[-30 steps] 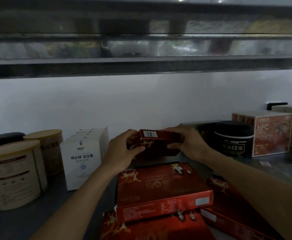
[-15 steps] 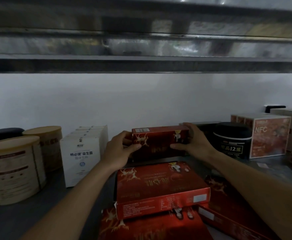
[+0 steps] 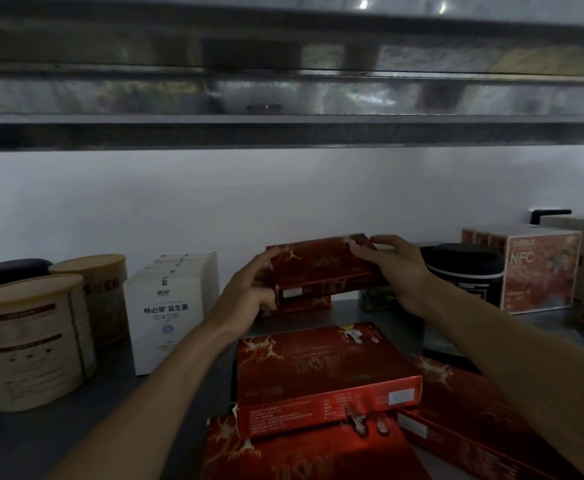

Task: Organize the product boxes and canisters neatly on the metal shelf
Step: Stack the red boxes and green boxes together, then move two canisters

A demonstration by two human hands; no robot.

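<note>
The front of the white box (image 3: 166, 313) standing on the shelf carries dark print reading "畅必健 益生菌", with a smaller line and a round blue mark under it, both too fine to read. The red-and-white box (image 3: 540, 271) at the right shows large pale letters "NFC" near its top. Gold lettering on the raised red box (image 3: 321, 268) and the flat red boxes (image 3: 321, 368), and the labels on the tan canisters (image 3: 34, 344) and the black canister (image 3: 463, 275), are too blurred to make out.
</note>
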